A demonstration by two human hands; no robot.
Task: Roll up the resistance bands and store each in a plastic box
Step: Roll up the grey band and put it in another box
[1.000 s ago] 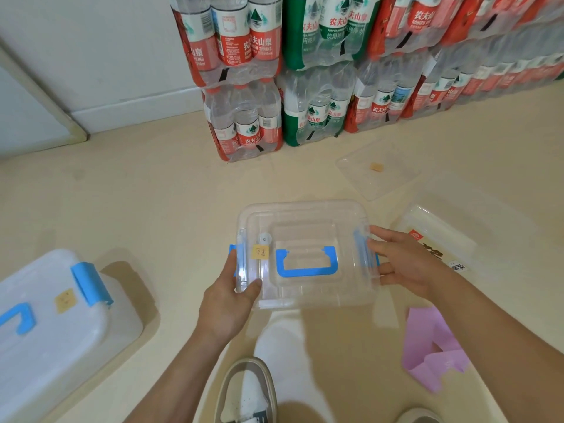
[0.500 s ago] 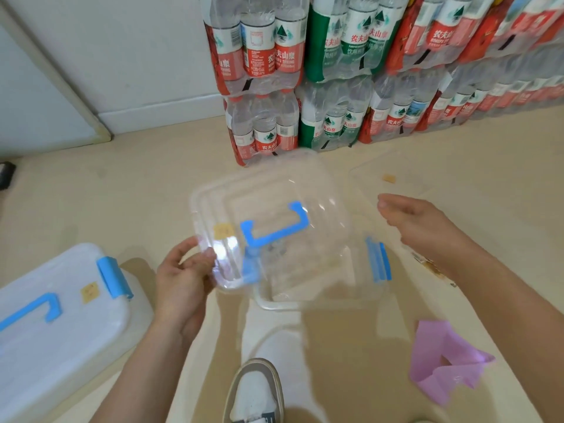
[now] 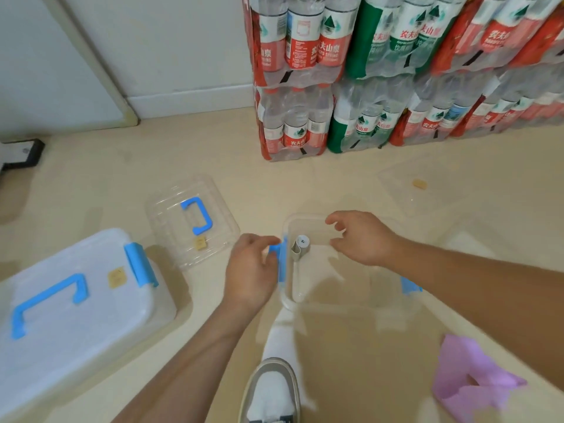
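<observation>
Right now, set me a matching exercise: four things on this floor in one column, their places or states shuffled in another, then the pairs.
Things:
1. grey band
2. purple band
3. blue-handled lid
4. white box

Places or states:
A. closed, far left
B. rolled, inside the open box
C. loose on the floor, lower right
D. off, lying left of the open box

Pairs: 1-B, 2-C, 3-D, 4-A

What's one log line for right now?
lid: on floor, left of clear box | grey rolled band: inside box | left hand: at blue latch | right hand: over box, empty | purple band: loose on floor
</observation>
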